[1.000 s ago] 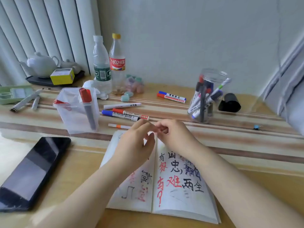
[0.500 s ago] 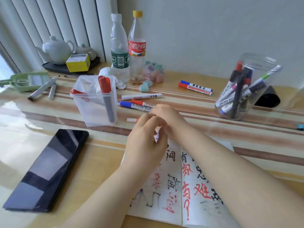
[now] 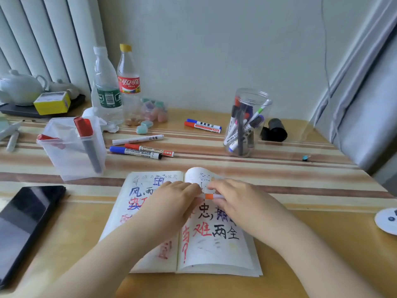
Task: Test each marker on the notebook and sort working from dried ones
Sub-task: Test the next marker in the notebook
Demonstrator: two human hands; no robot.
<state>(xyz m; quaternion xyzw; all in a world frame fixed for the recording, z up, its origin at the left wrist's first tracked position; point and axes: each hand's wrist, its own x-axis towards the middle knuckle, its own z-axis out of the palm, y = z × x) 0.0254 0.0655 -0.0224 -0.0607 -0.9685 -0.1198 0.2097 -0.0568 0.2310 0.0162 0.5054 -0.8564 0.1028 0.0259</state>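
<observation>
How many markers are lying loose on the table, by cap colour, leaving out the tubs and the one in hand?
Red cap: 2
Blue cap: 2
White, cap colour unclear: 1
Total: 5
The grey pens at the far left edge are not counted.

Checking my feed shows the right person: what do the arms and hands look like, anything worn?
Both forearms are bare, with no sleeves in view. The left hand and right hand wear no gloves, and no rings, watch or bracelets show. Fingers are bare, without markings I can make out.
</observation>
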